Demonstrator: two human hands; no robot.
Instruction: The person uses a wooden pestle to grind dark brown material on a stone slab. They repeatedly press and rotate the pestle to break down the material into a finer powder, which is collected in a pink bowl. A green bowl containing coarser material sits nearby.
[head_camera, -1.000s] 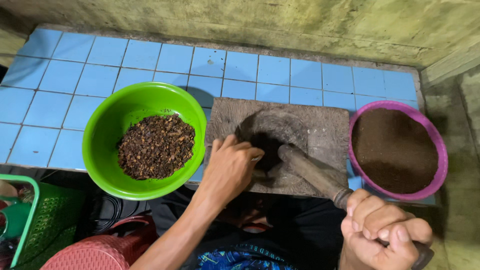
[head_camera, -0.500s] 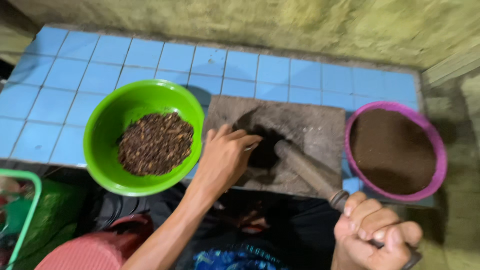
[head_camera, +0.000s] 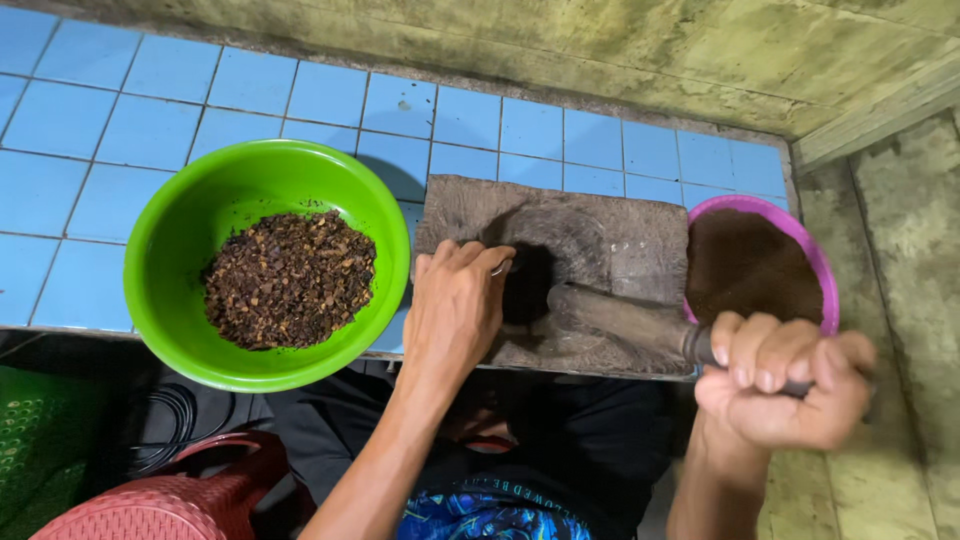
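Note:
A grey stone mortar block (head_camera: 640, 232) with a dark round hollow sits on the blue tiled ledge (head_camera: 250, 95). My left hand (head_camera: 455, 305) rests over the hollow's left edge, fingers curled down into the dark material there. My right hand (head_camera: 785, 380) is shut around the dark handle of a thick wooden pestle (head_camera: 620, 318), which lies slanted across the block with its head near the hollow. A green bowl (head_camera: 170, 215) of coarse dark brown bits stands to the left of the block. A purple bowl (head_camera: 800, 240) of fine brown powder stands to the right.
A mossy concrete wall (head_camera: 620, 50) runs behind the ledge and along the right side. Below the ledge are a red woven plastic basket (head_camera: 170, 500), a green mesh item (head_camera: 40, 440) at the lower left, dark cables, and my lap in dark clothing.
My left hand has shifted slightly right and further into the hollow. My right hand with the pestle has stayed at the lower right, raised a little. The view has shifted a little.

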